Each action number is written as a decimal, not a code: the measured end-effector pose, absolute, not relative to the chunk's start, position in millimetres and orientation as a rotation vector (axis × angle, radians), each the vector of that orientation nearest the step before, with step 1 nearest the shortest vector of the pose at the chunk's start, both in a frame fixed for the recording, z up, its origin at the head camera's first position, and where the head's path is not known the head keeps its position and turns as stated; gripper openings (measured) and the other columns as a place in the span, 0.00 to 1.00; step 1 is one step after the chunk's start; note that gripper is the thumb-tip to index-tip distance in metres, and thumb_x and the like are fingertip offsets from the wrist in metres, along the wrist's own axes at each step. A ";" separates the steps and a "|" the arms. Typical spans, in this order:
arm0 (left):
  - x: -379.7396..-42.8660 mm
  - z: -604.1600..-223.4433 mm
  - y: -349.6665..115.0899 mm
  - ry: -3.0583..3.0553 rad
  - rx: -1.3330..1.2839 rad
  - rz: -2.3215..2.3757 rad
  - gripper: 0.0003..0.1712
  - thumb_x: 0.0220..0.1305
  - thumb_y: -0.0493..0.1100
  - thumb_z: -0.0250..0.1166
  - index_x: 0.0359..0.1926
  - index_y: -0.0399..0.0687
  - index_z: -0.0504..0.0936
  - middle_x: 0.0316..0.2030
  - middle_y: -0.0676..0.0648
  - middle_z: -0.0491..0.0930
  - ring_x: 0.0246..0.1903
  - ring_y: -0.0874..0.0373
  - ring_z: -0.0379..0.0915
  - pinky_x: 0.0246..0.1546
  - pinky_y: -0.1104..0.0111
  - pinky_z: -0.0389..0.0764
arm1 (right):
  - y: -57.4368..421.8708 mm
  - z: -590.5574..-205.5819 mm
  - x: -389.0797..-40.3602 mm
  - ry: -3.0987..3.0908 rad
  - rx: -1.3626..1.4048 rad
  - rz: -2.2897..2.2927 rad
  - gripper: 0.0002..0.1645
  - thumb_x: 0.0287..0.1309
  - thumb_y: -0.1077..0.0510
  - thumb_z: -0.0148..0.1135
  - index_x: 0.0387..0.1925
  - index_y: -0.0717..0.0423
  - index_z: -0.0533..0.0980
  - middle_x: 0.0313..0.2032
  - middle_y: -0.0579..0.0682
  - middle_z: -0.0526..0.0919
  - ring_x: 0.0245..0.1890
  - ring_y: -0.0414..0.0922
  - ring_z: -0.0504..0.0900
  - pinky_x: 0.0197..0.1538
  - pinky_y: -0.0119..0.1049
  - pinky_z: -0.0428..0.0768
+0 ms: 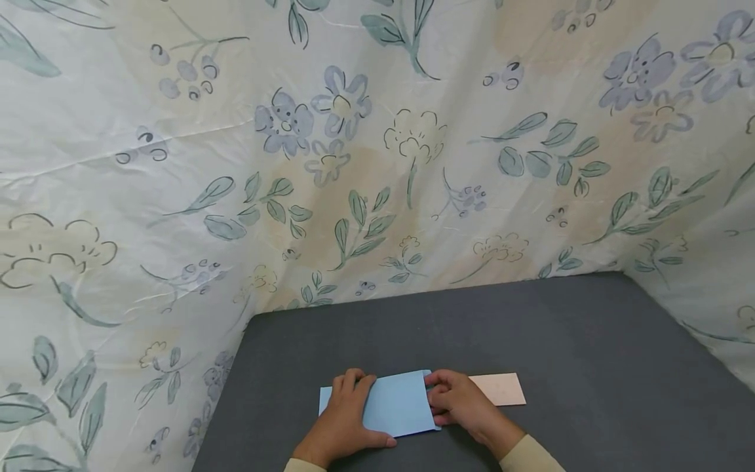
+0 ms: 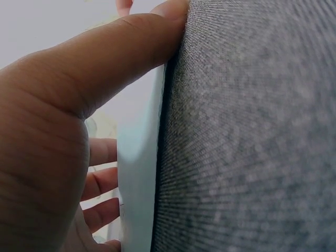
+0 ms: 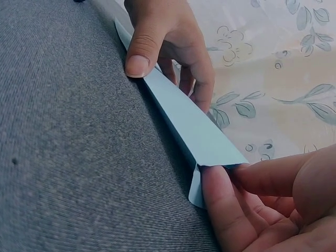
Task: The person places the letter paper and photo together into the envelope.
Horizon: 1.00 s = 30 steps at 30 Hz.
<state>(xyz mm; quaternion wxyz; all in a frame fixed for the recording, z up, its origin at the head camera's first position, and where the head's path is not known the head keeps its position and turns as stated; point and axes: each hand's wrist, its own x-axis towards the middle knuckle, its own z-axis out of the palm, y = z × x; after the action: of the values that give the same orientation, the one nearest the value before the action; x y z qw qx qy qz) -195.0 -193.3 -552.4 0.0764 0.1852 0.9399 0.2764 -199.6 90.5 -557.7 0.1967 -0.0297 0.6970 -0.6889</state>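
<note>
A flat light-blue paper envelope (image 1: 398, 403) lies on the dark grey surface, its open end facing right. My left hand (image 1: 348, 416) grips it near its left part, thumb along the near edge and fingers over the far side. The left wrist view shows that thumb (image 2: 121, 50) pressing the envelope's edge (image 2: 139, 173). At the open end, my right hand (image 1: 463, 403) has bent fingers around the edge, their tips partly inside the mouth. In the right wrist view a small side flap (image 3: 196, 189) sticks out beside the right fingers (image 3: 226, 205).
A pale pink paper rectangle (image 1: 500, 389) lies just beyond the right hand, partly hidden by it. The dark grey tabletop (image 1: 448, 328) ends at a floral cloth (image 1: 366, 196) that rises behind and at both sides.
</note>
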 end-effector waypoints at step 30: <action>-202.5 -550.8 -180.9 2.838 0.491 0.827 0.68 0.42 0.78 0.84 0.77 0.48 0.73 0.68 0.45 0.64 0.68 0.39 0.57 0.58 0.37 0.74 | 153.3 -536.3 -216.8 1.883 -0.072 -2.010 0.28 0.78 0.59 0.64 0.69 0.73 0.71 0.49 0.63 0.88 0.44 0.56 0.91 0.43 0.46 0.88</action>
<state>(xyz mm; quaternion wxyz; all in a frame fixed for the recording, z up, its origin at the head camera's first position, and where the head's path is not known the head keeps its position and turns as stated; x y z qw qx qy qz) -202.5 -180.9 -550.8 0.0726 0.1634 0.9446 0.2754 -216.8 153.3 -536.3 0.1919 -0.0257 0.6709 -0.7159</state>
